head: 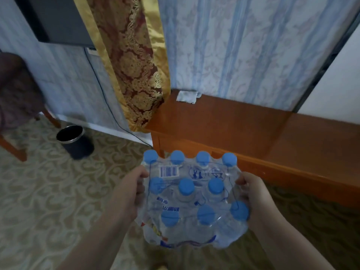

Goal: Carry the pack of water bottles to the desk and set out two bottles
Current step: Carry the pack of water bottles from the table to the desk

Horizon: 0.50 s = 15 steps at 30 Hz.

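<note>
A shrink-wrapped pack of water bottles [191,199] with several blue caps hangs in the air in front of me, above the patterned carpet. My left hand [127,193] grips its left side and my right hand [253,193] grips its right side, fingers curled into the plastic wrap. The orange wooden desk [233,125] stands just beyond the pack, along the wall. The pack's far edge overlaps the desk's front edge in the view.
A small white folded cloth or paper [187,96] lies at the desk's back left corner. A dark waste bin [75,141] stands on the carpet at the left, beside a wooden chair [17,106]. A gold and red curtain [134,61] hangs left of the desk.
</note>
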Each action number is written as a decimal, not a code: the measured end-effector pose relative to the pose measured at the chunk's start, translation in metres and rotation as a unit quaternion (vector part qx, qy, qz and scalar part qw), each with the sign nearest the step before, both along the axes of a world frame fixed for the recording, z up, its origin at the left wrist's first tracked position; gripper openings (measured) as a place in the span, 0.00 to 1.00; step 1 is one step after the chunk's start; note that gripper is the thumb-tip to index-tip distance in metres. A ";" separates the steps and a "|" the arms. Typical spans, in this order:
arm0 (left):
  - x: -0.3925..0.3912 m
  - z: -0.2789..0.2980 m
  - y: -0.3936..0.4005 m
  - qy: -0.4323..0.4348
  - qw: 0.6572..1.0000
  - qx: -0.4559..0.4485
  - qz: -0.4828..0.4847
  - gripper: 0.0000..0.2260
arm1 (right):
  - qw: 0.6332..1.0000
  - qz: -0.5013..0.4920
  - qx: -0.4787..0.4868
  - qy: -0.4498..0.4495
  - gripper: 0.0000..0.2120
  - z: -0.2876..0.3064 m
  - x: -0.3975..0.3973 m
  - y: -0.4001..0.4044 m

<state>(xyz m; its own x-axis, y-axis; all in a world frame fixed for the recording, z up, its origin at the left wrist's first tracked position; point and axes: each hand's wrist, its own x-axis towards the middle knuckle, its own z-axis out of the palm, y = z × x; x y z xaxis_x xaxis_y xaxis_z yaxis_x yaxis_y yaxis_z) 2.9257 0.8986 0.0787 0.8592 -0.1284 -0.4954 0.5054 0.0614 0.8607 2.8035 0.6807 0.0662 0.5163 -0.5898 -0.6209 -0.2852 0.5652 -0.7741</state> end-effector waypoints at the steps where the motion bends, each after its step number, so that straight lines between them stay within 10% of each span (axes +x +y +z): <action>1: 0.023 0.004 -0.011 -0.010 1.000 -0.006 -0.008 0.17 | 1.000 -0.013 -0.003 -0.002 0.09 0.002 0.018 -0.008; 15: 0.247 0.033 -0.177 -0.031 0.999 0.016 -0.028 0.10 | 0.997 -0.030 -0.053 -0.046 0.11 0.029 0.222 -0.168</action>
<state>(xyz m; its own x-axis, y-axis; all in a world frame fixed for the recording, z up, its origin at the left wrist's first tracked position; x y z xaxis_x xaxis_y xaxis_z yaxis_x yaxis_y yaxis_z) 3.1728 0.7212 0.1113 0.8807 -0.1617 -0.4452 0.4522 0.0076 0.8919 3.0257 0.5123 0.0950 0.5307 -0.6812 -0.5043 -0.1787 0.4917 -0.8522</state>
